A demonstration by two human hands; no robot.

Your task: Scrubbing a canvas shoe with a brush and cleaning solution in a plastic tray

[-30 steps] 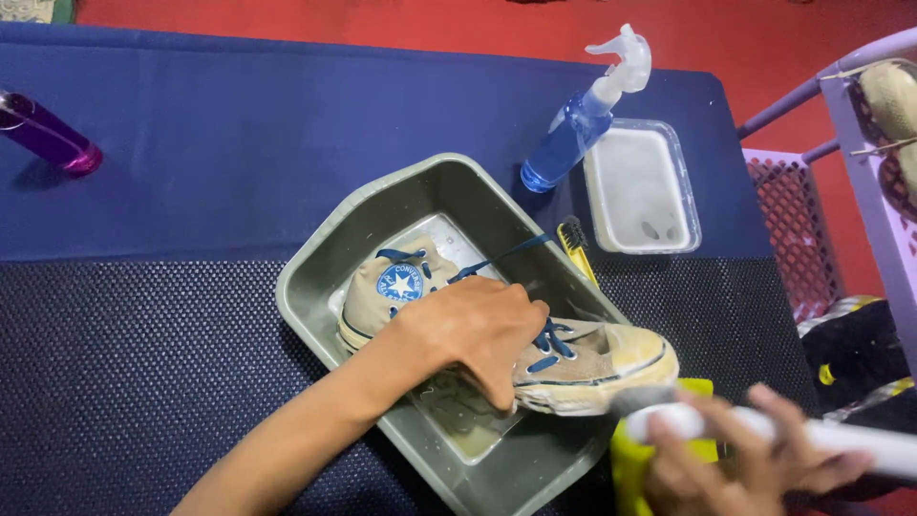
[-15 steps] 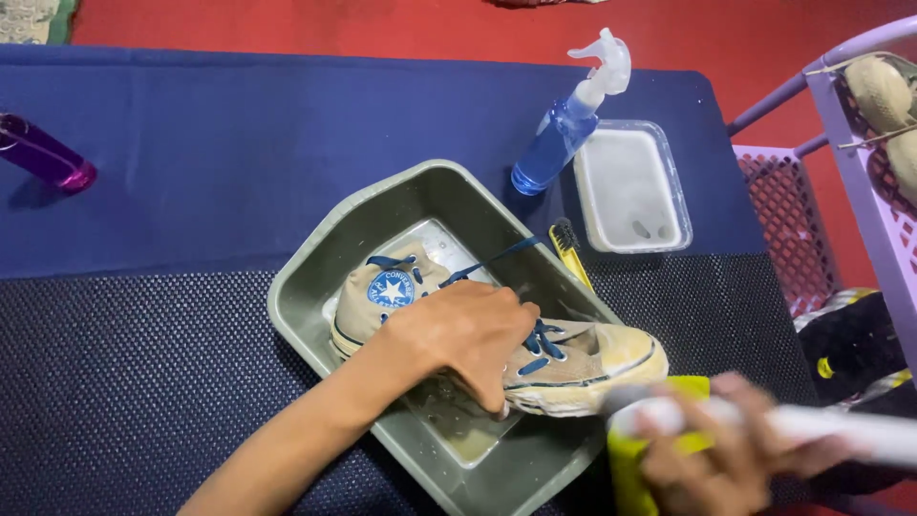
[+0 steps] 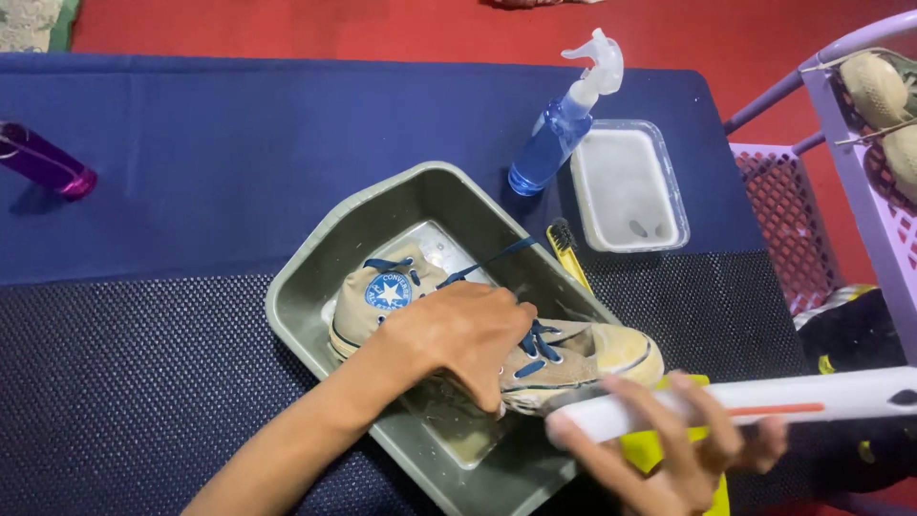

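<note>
Covering most of my view, a dark blue textured mat (image 3: 172, 382) lies over a red floor (image 3: 382, 29). On the mat sits a rectangular olive-green plastic tub (image 3: 315, 287), turned at an angle. Inside it lies a worn beige canvas high-top sneaker with navy laces (image 3: 573, 358), on its side, toe toward the right.

At the right edge I see a lilac plastic rack (image 3: 860, 191) with a pink mesh basket (image 3: 783, 220). Behind the tub stand a shallow clear plastic container with a pale lining (image 3: 626, 186) and, just beside it, a blue spray bottle with a white trigger (image 3: 564, 124).

My left hand (image 3: 458, 334) presses flat, fingers spread, on the sneaker's middle, pinning it in the tub. My right hand (image 3: 669, 444) is closed around a white cylindrical handle with an orange stripe (image 3: 764, 403), held just beside the sneaker's toe, above a yellow object (image 3: 645, 449) that I cannot identify.

A yellow toothbrush with dark bristles (image 3: 566, 250) leans on the tub's far rim. A small purple bottle (image 3: 43, 161) lies well apart at left.
</note>
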